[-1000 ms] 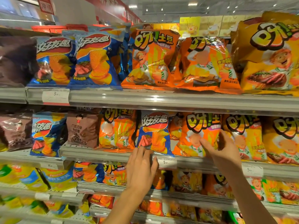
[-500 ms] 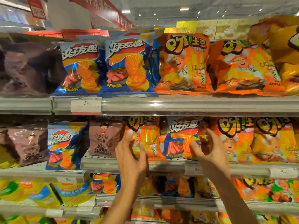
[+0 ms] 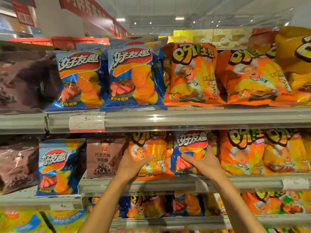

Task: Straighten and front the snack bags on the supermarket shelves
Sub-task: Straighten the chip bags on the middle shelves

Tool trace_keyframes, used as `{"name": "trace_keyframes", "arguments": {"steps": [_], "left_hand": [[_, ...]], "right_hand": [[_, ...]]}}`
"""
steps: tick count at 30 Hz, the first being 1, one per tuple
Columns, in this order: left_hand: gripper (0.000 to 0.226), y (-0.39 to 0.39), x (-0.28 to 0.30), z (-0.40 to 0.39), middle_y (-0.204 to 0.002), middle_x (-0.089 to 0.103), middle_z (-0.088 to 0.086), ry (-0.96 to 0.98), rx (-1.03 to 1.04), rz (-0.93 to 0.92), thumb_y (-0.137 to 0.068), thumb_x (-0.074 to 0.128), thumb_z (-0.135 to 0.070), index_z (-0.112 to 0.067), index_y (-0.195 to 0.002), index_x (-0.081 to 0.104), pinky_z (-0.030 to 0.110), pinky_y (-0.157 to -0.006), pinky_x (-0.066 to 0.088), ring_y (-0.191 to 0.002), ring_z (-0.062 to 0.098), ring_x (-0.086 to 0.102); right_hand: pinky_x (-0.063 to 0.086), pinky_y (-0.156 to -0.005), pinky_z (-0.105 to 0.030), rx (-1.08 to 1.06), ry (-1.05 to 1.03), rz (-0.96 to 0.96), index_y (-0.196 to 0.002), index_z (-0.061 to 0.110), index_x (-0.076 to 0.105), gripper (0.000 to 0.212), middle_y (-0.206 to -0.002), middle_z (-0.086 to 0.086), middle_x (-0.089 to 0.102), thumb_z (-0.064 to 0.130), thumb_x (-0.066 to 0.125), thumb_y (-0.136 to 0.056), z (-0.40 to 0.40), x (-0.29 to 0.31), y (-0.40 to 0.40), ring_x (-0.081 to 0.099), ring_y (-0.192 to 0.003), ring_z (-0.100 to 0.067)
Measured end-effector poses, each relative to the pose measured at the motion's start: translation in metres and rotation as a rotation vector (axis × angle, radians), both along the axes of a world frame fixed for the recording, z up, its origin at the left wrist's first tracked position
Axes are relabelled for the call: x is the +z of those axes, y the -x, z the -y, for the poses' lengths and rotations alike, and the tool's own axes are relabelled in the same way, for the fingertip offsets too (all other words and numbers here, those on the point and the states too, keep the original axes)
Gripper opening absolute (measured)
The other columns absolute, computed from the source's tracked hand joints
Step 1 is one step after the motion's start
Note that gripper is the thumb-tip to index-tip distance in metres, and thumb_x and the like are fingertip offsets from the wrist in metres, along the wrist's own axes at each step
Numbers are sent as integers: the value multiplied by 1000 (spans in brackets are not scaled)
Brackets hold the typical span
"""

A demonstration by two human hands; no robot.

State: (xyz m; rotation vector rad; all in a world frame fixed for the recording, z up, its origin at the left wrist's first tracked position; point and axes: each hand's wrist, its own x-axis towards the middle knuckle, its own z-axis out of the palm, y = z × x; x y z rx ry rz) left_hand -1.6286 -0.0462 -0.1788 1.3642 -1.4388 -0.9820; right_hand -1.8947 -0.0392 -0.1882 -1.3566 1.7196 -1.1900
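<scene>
A: Left hand (image 3: pixel 133 163)?
B: Gripping the orange snack bag (image 3: pixel 151 155) on the middle shelf (image 3: pixel 252 182) — thumb lying across the front, fingers tucked round the bag's left edge.
A: Right hand (image 3: pixel 204 163)?
B: Holding the blue chip bag (image 3: pixel 190 145) just beside the orange one — thumb pressing on the front, fingers wrapping round the right edge.
A: Both bags standing?
B: Standing upright at the shelf's front edge, touching each other, bottoms resting on the shelf.
A: Neighbours on that level?
B: Sitting left of the orange bag, a brown chocolate bag (image 3: pixel 106 157); further left, another blue bag (image 3: pixel 58 167) leaning on a lower step of shelving. Crowding in on the right, more orange bags (image 3: pixel 242 152).
A: Above?
B: Lining the top shelf (image 3: pixel 202 118), two large blue bags (image 3: pixel 134 78) facing forward, then large orange bags (image 3: pixel 191 73) — and hanging on the rail beneath, a price tag (image 3: pixel 86 122).
</scene>
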Motion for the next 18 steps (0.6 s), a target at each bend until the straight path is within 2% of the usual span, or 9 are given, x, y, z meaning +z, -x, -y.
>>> {"name": "trace_keyframes", "arguments": {"steps": [2,4,6,11,14,16,18], "left_hand": [[45,0,2,1,-100,71,-15,5,-5,-67,-71,86,-27,-23,-111,65,14,-77,53,-93,-6,66],[44,0,0,2,-99,70,-17,-5,0,-117,-72,86,-21,-25,-111,65,8,-67,50,-89,-9,66],[43,0,1,1,-99,69,-17,-14,-4,-150,-73,85,-19,-29,-110,64,7,-65,49,-84,-11,65],[41,-1,1,-2,-102,73,-11,-22,0,-186,-73,86,-18,-29,-107,66,16,-78,51,-95,1,68],[36,-2,0,-3,-95,73,-14,-12,11,-193,-73,86,-15,-32,-99,66,10,-69,51,-88,-4,68],[36,-2,0,-3,-95,73,-14,-11,18,-182,-73,86,-16,-32,-98,66,10,-69,50,-88,-4,68],[34,-2,0,-4,-93,73,-14,0,32,-176,-72,87,-19,-32,-96,67,13,-68,49,-88,-3,68]], "right_hand": [[47,-72,-22,-4,-3,-28,-118,34,49,70,-101,20,65,47,92,-64,3,-1,1,63,-92,0],[50,-79,-27,-16,-4,-57,-121,27,53,69,-105,12,70,44,92,-66,5,-2,0,67,-96,-9],[54,-85,-33,-32,5,-104,-122,23,56,69,-107,7,71,43,92,-66,5,1,-3,68,-100,-15],[56,-88,-43,-87,18,-273,-119,21,50,74,-111,1,67,56,87,-65,-1,16,-16,65,-106,-24],[54,-90,-45,-124,32,-386,-128,18,47,85,-121,-3,65,63,83,-65,-8,28,-22,63,-112,-29],[53,-91,-45,-155,44,-449,-135,18,44,92,-127,-5,63,66,80,-66,-15,36,-23,61,-117,-31],[53,-88,-44,-188,58,-475,-132,17,44,89,-126,-7,63,67,80,-67,-25,42,-20,60,-115,-32]]}}
